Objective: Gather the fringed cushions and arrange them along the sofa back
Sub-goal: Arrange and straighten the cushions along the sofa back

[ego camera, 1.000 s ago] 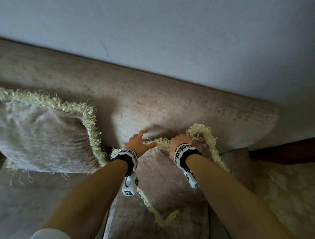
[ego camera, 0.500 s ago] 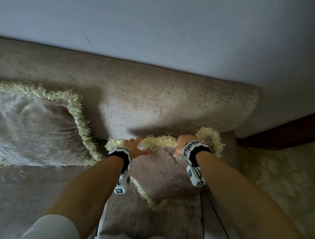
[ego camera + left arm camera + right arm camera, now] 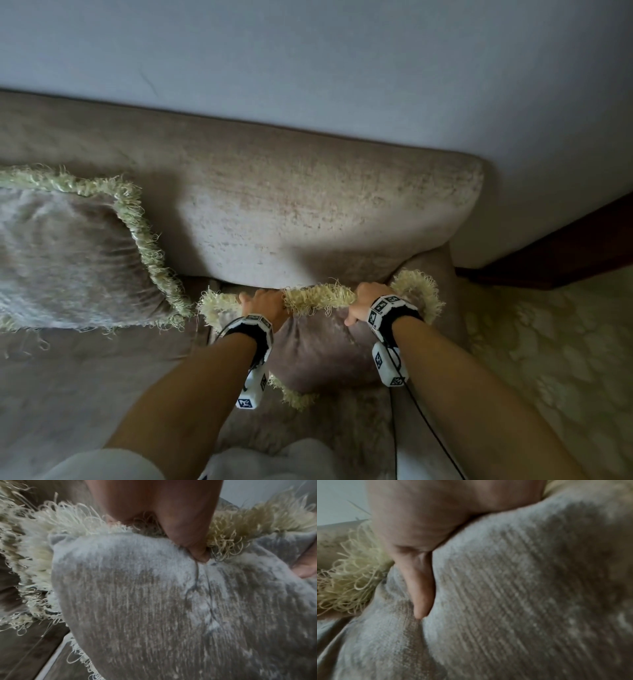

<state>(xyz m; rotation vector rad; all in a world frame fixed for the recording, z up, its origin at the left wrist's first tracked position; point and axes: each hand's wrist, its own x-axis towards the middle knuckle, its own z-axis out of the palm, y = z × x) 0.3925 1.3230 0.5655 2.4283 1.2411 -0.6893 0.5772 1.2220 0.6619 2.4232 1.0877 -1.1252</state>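
Observation:
A taupe velvet cushion with cream fringe [image 3: 315, 353] stands at the right end of the sofa seat, its top edge near the foot of the sofa back [image 3: 308, 205]. My left hand [image 3: 263, 306] grips the fringed top edge left of centre. My right hand [image 3: 364, 305] grips the same edge further right. In the left wrist view the thumb [image 3: 193, 545] presses into the cushion's [image 3: 154, 608] front below the fringe. The right wrist view shows my thumb [image 3: 421, 588] dug into the cushion's [image 3: 522, 588] velvet. A second fringed cushion [image 3: 68, 260] leans against the sofa back at the left.
The sofa's right armrest [image 3: 435, 267] sits just beyond the held cushion. A dark wooden strip [image 3: 565, 250] and pale patterned floor [image 3: 548, 359] lie to the right. A plain grey wall [image 3: 308, 61] rises behind the sofa.
Both hands went from resting on the cushion's top to gripping its fringed edge. The cushion has been drawn up and now stands steeper before the sofa back.

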